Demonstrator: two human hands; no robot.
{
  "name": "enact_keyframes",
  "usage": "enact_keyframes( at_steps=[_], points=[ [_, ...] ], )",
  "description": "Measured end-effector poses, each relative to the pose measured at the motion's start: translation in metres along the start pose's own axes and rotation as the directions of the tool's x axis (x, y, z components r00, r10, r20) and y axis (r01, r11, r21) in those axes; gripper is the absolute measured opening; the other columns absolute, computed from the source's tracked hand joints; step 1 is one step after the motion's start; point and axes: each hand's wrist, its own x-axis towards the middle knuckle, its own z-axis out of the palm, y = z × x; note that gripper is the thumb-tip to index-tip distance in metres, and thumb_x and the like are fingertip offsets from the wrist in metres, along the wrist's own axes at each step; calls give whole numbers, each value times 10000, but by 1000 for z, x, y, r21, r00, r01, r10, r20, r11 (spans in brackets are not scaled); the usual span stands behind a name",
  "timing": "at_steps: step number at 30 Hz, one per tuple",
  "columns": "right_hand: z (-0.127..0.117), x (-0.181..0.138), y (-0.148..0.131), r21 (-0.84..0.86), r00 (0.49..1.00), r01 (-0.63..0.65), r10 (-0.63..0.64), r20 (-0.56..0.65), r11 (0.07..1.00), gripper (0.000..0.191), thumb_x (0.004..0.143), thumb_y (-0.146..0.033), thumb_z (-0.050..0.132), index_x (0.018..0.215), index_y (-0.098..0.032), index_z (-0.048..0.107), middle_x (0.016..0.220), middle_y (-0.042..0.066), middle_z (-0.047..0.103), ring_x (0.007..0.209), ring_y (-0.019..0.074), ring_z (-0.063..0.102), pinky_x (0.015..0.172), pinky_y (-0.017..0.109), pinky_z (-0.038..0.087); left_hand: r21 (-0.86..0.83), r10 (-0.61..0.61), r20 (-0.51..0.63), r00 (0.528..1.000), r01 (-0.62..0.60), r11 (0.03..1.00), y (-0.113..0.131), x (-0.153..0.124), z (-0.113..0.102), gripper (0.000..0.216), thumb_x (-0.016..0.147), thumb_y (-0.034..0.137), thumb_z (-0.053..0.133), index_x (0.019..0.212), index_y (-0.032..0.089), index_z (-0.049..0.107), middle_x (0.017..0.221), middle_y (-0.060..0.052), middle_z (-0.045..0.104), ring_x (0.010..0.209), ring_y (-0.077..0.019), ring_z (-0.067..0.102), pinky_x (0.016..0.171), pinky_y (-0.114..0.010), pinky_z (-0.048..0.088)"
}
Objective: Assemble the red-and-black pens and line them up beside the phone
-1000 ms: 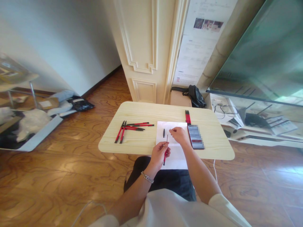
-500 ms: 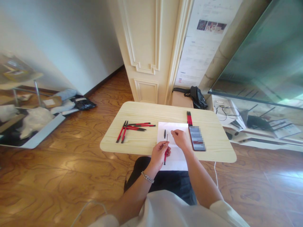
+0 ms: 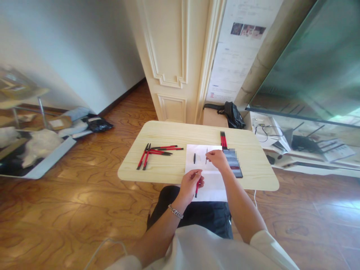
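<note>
Both hands are closed on parts: left hand [image 3: 192, 180] pinches the red pen barrel [image 3: 197, 188] over the white paper [image 3: 213, 185], right hand [image 3: 218, 159] pinches the thin refill [image 3: 206, 156] farther up the paper. I'd judge lining the refill with the barrel matters most. A black tip [image 3: 194, 158] lies left of it.

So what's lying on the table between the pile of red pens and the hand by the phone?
In the head view, a small black pen piece lies on the white paper, between the red pens and the right hand.
</note>
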Motion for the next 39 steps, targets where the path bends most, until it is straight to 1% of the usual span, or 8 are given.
enact_keyframes(
  at_steps=[5,12,15,19,26,29,35,39],
  points=[
    [11,-1,-3,-392,998,39,-58,-36,919,259,731,-279,578,528,-142,661,529,93,627,566,163,572,536,260,306,-34,-6,-20,1000,6,999,5,1,-1,438,696,460,730,971,129,646,708,-44,631,557,-111,589,539,-241,471],
    [16,-7,-7,-422,996,32,-65,-62,906,259,783,-382,599,711,-165,719,693,127,694,690,203,622,598,265,349,-109,-32,-26,999,29,994,6,5,2,437,693,434,748,989,134,635,714,-39,638,588,-121,622,604,-275,527],
    [12,-15,-9,-303,988,45,-88,-128,952,280,802,-415,580,752,-172,708,747,108,703,712,195,619,628,265,374,-149,-36,-32,999,31,988,8,7,2,420,701,414,750,986,131,626,733,-50,647,626,-139,645,654,-312,556],
    [15,-38,-8,99,994,72,-63,-91,992,329,828,-454,523,820,-171,689,768,63,696,662,158,605,602,251,411,-200,-54,-31,998,47,979,13,9,5,430,734,385,731,1049,135,580,730,-57,655,621,-143,650,643,-311,560],
    [29,-71,-2,668,977,-164,27,210,725,397,762,-498,594,878,-129,682,621,19,602,504,123,527,489,256,430,-125,-75,-79,994,64,990,21,8,21,550,777,419,674,1207,142,473,640,-25,632,472,-127,593,466,-251,488],
    [27,-73,-4,732,964,-193,-11,265,653,387,743,-498,620,836,-126,670,547,-5,544,434,115,486,447,265,424,-82,-78,-73,994,72,994,21,8,23,591,771,444,665,1234,138,461,597,-4,610,443,-128,575,419,-228,446],
    [25,-74,-6,732,935,-234,-59,351,640,344,749,-475,609,827,-145,665,504,-19,509,402,138,488,429,297,433,-23,-56,-83,995,54,998,22,6,23,623,759,456,664,1252,130,467,556,11,588,410,-123,550,384,-206,383],
    [24,-61,3,672,973,-154,-8,231,725,334,715,-401,650,907,-130,688,603,16,603,500,128,525,497,266,429,7,-57,-55,997,58,998,20,4,22,629,767,474,657,1259,135,462,592,-11,612,422,-129,558,382,-209,381]
  ],
)
